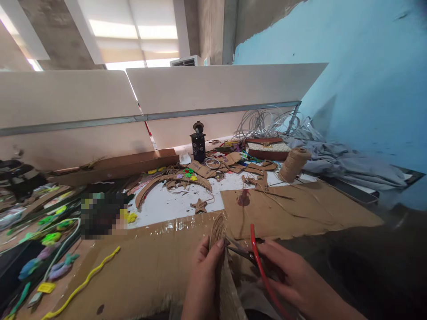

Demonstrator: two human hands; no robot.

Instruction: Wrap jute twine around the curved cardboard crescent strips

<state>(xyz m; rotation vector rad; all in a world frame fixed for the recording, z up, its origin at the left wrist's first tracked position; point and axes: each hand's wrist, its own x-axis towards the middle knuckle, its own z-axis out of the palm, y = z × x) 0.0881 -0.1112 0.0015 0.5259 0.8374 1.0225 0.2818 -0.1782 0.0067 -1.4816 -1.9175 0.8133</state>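
Note:
My left hand (204, 272) is closed around a long, curved strip wrapped in brown twine (229, 291), its rounded end pointing up and away from me. In my right hand (293, 273) is a pair of scissors with red handles (255, 242). The dark blades reach left to the strip's edge, beside my left thumb. Whether any thread lies between the blades is too small to tell. Under both hands lies a brown cardboard sheet (160, 262). Just beyond the strip's tip, a twine-covered star (199, 206) rests at the cardboard's edge.
A large twine spool (294, 164) stands at the right, in front of grey cloth (328, 158). Farther back are a black bottle (199, 144), a small handbag (267, 149) and a twine-wrapped arc (150, 189). A yellow cord (90, 278) and colourful craft pieces lie left.

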